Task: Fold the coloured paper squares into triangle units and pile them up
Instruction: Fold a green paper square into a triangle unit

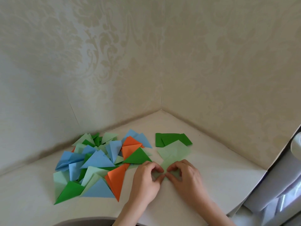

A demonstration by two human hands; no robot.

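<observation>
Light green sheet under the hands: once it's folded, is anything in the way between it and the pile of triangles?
Nothing visible. The light green sheet lies on bare table just right of the pile; the left hand is nearest the pile.

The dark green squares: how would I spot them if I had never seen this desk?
Start at the wall corner and come down onto the white desk. The dark green squares lie flat, right of the triangle pile and just beyond the pale green sheets. Unlike the pile's pieces, they look unfolded.
</observation>
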